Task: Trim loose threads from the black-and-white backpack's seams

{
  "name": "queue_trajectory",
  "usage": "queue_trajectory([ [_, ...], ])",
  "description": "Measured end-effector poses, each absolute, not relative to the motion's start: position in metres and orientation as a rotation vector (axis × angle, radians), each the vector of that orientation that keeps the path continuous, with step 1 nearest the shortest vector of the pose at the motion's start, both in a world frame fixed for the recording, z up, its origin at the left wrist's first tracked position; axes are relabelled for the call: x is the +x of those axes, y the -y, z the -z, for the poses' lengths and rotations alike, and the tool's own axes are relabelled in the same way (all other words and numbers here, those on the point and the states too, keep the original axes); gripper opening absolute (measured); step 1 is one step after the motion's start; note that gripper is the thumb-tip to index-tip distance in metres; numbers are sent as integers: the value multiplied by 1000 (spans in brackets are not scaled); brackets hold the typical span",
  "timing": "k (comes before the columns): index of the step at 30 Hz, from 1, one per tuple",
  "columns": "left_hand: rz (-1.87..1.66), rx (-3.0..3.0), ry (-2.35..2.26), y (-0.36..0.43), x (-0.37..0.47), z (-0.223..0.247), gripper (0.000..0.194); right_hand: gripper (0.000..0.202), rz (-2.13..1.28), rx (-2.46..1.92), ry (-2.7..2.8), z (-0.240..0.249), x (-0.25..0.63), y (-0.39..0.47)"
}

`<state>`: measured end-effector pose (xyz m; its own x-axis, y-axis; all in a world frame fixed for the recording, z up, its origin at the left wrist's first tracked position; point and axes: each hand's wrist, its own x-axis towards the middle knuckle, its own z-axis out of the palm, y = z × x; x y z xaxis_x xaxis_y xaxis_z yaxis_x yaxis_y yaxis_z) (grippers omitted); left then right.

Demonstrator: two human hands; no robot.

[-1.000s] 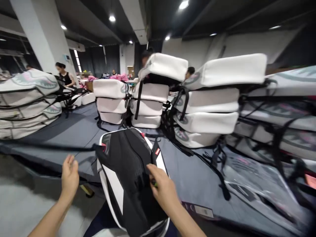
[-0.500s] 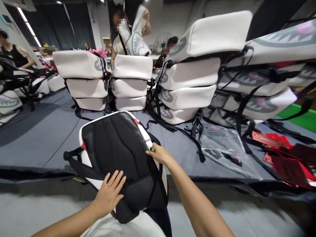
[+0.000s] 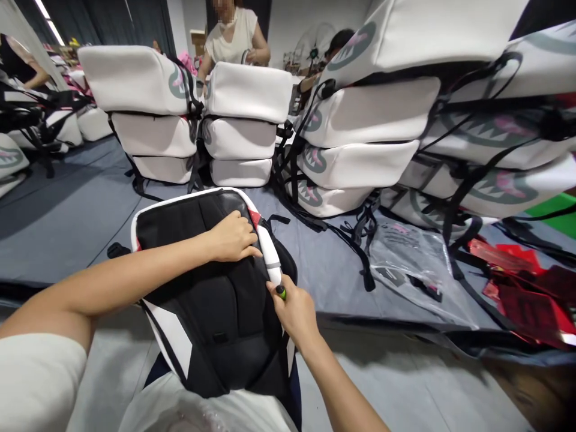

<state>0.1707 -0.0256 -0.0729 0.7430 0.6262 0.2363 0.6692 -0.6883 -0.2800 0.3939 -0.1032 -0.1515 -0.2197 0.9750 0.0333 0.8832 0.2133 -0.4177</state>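
Observation:
A white backpack [image 3: 225, 305] with a black padded back panel rests against me, tilted on the table's front edge, back panel facing up. My left hand [image 3: 234, 237] reaches across the upper panel, fingers curled beside the right-hand seam; whatever they may hold is hidden. At the bag's right side, my right hand [image 3: 296, 309] is closed around a small tool with a green body and dark tip [image 3: 281, 292]. Its kind is not clear. Near the left hand, a red patch [image 3: 255, 218] shows at the upper right corner.
Stacked white backpacks [image 3: 243, 141] with shark-mouth prints line the grey-covered table [image 3: 67, 234]. Black straps hang between the stacks. A clear plastic bag [image 3: 409, 264] and red shiny packets [image 3: 526, 288] lie at right. A co-worker [image 3: 234, 36] stands behind the stacks.
My left hand has moved from the lower panel up to the top right, its spread fingers now curled. My right hand is slightly lower. The co-worker's raised bag is out of sight.

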Motion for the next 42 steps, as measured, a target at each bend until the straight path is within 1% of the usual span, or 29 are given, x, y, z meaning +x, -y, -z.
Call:
queue_trajectory([
  [4,164,-2653,966,25,169,71,43,33,-493,-1686,2052,167,395,104],
  [8,102,-2487,1142,3,138,54,47,42,-539,-1624,1945,175,392,104],
  [11,133,-2292,1317,-8,119,43,43,40,-712,-1533,1681,177,397,106],
  [13,180,-2279,1359,-6,115,42,36,38,-858,-1499,1384,178,411,109],
  [15,217,-2319,1371,-2,116,44,35,42,-1019,-1509,1094,179,439,111],
  [16,226,-2336,1374,-1,116,46,37,47,-1093,-1534,991,180,456,112],
  [18,186,-2389,1347,-3,116,50,42,65,-1148,-1681,930,179,495,113],
  [19,158,-2428,1315,-5,115,52,44,74,-1106,-1851,988,177,514,112],
  [20,134,-2473,1279,-8,115,54,45,78,-993,-2084,1083,173,531,112],
  [22,113,-2565,1204,-11,117,58,47,76,-657,-2468,1318,160,554,109],
  [23,113,-2602,1172,-10,120,60,49,73,-488,-2568,1421,152,560,108],
  [25,97,-2659,1112,-3,130,63,49,67,-321,-2571,1573,132,559,105],
  [27,59,-2693,1066,9,143,67,46,71,-385,-2390,1640,113,546,103],
  [30,83,-2698,1080,27,159,75,43,72,-739,-1861,1571,91,512,101],
  [32,146,-2685,1121,34,164,81,42,61,-956,-1506,1454,83,484,96],
  [34,211,-2662,1156,39,166,86,41,50,-1060,-1290,1341,82,455,87],
  [36,273,-2629,1182,42,168,90,40,43,-1100,-1182,1237,89,427,78],
  [39,331,-2593,1229,47,170,97,36,33,-1135,-1142,1124,112,387,68],
  [42,418,-2608,1246,52,170,105,30,32,-957,-1206,1187,137,361,69],
])
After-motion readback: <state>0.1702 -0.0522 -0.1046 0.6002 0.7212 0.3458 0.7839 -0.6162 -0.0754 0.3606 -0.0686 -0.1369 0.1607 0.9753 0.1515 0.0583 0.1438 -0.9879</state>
